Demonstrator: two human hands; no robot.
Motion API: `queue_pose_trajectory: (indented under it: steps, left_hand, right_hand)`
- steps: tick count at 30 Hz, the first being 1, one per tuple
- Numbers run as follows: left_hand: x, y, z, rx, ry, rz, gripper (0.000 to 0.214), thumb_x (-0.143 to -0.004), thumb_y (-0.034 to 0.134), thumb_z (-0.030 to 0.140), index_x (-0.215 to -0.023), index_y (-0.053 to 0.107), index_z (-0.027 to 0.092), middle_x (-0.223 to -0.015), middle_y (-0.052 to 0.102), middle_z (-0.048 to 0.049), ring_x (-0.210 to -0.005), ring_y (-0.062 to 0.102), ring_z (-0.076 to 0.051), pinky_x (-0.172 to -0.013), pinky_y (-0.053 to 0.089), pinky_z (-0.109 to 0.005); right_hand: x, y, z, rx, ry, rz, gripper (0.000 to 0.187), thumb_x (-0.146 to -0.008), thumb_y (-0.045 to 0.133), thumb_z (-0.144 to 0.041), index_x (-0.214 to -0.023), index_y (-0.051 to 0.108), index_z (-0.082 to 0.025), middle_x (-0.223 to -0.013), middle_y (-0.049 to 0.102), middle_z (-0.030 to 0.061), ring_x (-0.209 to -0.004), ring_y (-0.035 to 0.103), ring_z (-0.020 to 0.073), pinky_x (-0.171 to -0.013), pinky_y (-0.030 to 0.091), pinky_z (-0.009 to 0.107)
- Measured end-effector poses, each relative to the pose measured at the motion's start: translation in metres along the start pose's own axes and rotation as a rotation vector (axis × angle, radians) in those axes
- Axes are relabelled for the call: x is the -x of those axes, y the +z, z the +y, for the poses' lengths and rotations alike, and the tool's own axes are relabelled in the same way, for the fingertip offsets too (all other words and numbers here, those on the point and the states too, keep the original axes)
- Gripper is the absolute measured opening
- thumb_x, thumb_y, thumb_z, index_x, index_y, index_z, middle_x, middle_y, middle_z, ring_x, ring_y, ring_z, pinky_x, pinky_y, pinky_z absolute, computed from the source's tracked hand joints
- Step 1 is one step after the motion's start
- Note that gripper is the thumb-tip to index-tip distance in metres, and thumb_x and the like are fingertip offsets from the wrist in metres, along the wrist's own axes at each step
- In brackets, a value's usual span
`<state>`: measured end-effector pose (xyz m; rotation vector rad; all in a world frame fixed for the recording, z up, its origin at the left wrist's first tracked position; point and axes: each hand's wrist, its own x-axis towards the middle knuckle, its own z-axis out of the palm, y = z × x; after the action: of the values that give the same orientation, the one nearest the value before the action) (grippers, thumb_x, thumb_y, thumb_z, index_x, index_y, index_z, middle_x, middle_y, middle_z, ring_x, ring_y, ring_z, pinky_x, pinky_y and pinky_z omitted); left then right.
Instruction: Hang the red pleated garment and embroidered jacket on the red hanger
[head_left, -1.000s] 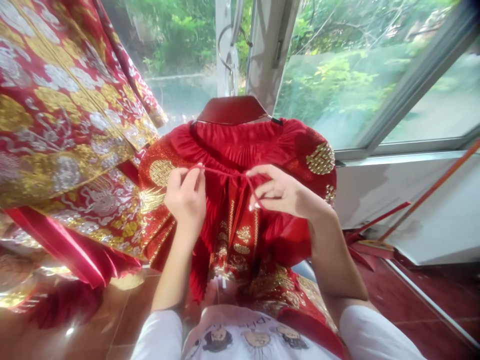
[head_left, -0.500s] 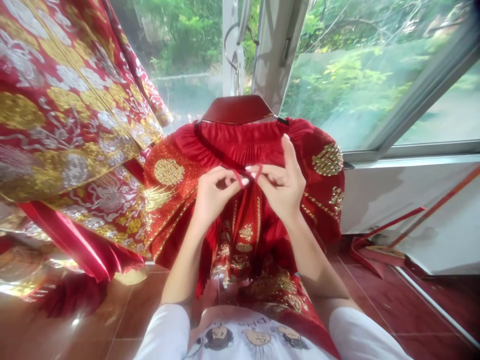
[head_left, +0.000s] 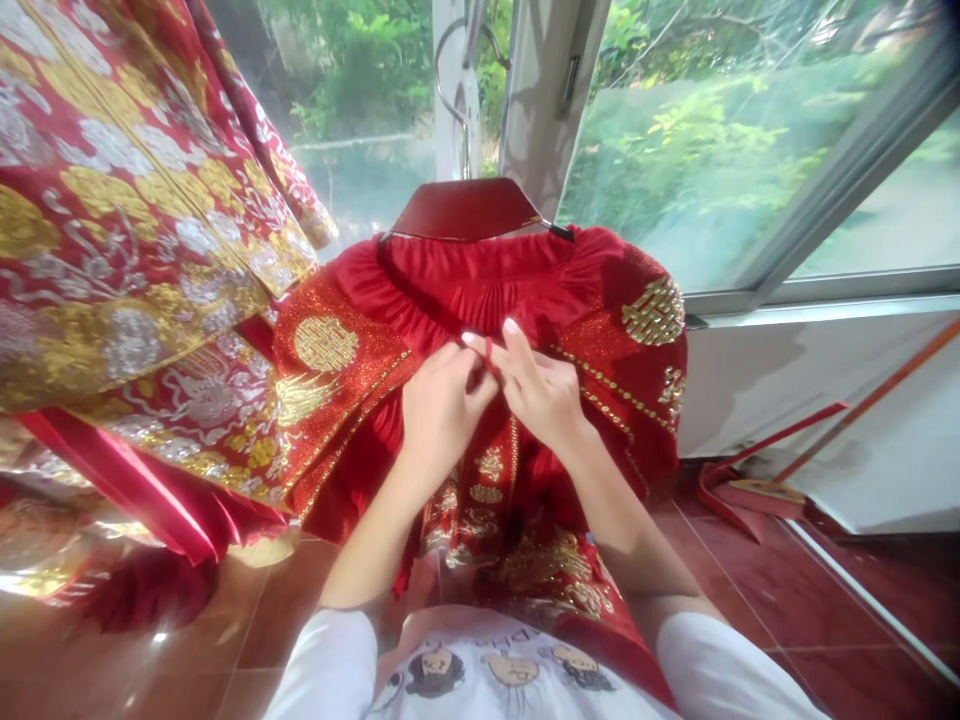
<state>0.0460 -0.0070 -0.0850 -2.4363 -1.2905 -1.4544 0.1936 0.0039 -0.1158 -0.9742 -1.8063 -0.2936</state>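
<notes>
A red pleated skirt [head_left: 600, 300] with gold embroidery hangs from a dark red hanger [head_left: 466, 208] at the window. My left hand [head_left: 439, 410] and my right hand [head_left: 538, 388] meet at the middle of its waistband. Both pinch a thin red drawstring [head_left: 488, 352] between their fingertips, knuckles touching. The ends of the string are hidden under my fingers.
A red robe with gold and silver brocade [head_left: 127, 230] hangs at the left, close to the skirt. A window with a grey frame [head_left: 817, 290] lies behind. Red strips and an orange rod [head_left: 862, 405] lean by the white wall at the right. The floor is red tile [head_left: 757, 610].
My hands, spread apart along the drawstring a second ago, have come together at the waistband's middle. The right hand's raised finger has folded down.
</notes>
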Motion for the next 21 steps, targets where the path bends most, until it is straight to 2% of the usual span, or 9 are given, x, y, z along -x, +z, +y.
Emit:
queue_pose_trajectory:
  steps: [3, 9, 14, 17, 21]
  left_hand:
    - [0.001, 0.004, 0.006, -0.079, 0.013, 0.025, 0.009, -0.083, 0.060, 0.019, -0.075, 0.059, 0.015, -0.072, 0.054, -0.0009, -0.062, 0.045, -0.013, -0.054, 0.030, -0.025]
    - [0.003, 0.007, 0.002, -0.071, 0.063, -0.003, 0.008, -0.085, 0.054, 0.015, -0.089, 0.061, 0.017, -0.092, 0.055, -0.0059, -0.082, 0.053, -0.017, -0.062, 0.040, -0.025]
    - [0.005, 0.006, -0.001, -0.073, 0.144, 0.003, 0.005, -0.084, 0.055, 0.015, -0.084, 0.060, 0.017, -0.106, 0.055, -0.0081, -0.093, 0.054, -0.019, -0.066, 0.044, -0.025]
    - [0.004, 0.005, -0.007, -0.066, 0.199, 0.061, 0.005, -0.083, 0.057, 0.017, -0.079, 0.059, 0.016, -0.103, 0.059, -0.0070, -0.088, 0.055, -0.017, -0.064, 0.044, -0.024]
    - [0.001, 0.002, -0.023, -0.138, 0.262, 0.262, 0.010, -0.080, 0.054, 0.012, -0.071, 0.057, 0.015, -0.088, 0.061, -0.0063, -0.078, 0.056, -0.016, -0.065, 0.045, -0.026]
  right_hand:
    - [0.002, 0.002, 0.003, 0.000, -0.024, 0.045, 0.040, -0.091, 0.049, -0.019, -0.129, 0.056, -0.030, -0.110, 0.071, 0.0011, -0.069, 0.067, 0.0158, -0.065, 0.058, 0.030]
    - [0.000, -0.003, 0.005, -0.055, 0.064, 0.077, 0.034, -0.089, 0.055, -0.026, -0.122, 0.062, -0.026, -0.099, 0.074, 0.0038, -0.067, 0.067, 0.0172, -0.069, 0.058, 0.031]
    - [-0.003, -0.008, -0.011, -0.064, 0.115, 0.137, 0.043, -0.083, 0.056, -0.023, -0.125, 0.060, -0.028, -0.082, 0.074, 0.0008, -0.055, 0.059, 0.0146, -0.061, 0.055, 0.031]
    - [-0.003, -0.008, -0.015, -0.075, 0.133, 0.203, 0.051, -0.077, 0.055, -0.019, -0.127, 0.059, -0.027, -0.070, 0.070, -0.0015, -0.049, 0.052, 0.0134, -0.054, 0.050, 0.029]
    - [-0.005, -0.005, -0.003, 0.042, 0.165, 0.309, 0.044, -0.071, 0.050, -0.013, -0.109, 0.069, -0.026, -0.063, 0.064, -0.0016, -0.050, 0.053, 0.0140, -0.057, 0.050, 0.030]
